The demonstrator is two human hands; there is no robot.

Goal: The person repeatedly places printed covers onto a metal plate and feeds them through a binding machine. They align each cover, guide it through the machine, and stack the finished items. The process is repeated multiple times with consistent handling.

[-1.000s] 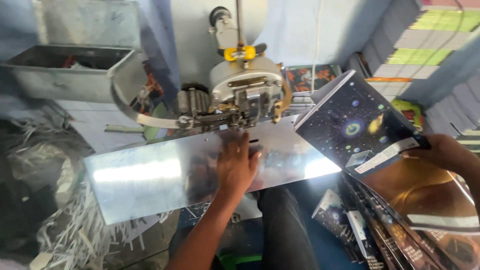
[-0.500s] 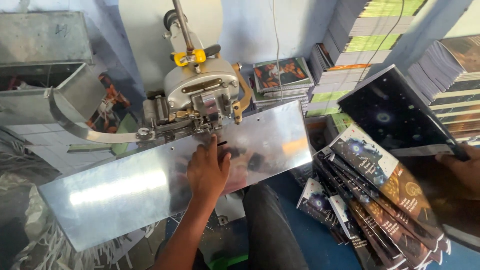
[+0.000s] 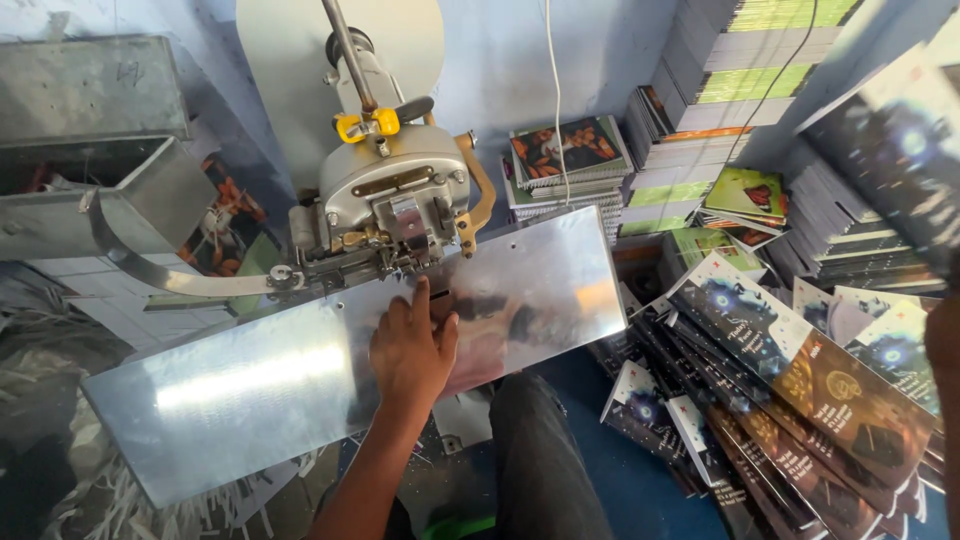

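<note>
The left hand is lying flat, fingers open and holding nothing, on the shiny, tilted metal table plate, just below the grey stitching machine head. The right hand is almost outside the picture; its state I cannot tell. Dark glossy booklets are lying fanned to the right.

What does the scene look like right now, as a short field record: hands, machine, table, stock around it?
left hand: flat on the metal table, fingertips close to the machine head
right hand: only a sliver at the right edge, state unclear
machine head: grey, with yellow clamp, mounted at the table's far edge
booklets: dark-covered, fanned out low at the right
stacks: piled against the blue wall
metal bin: at left
paper trimmings: below the table, lower left
</note>
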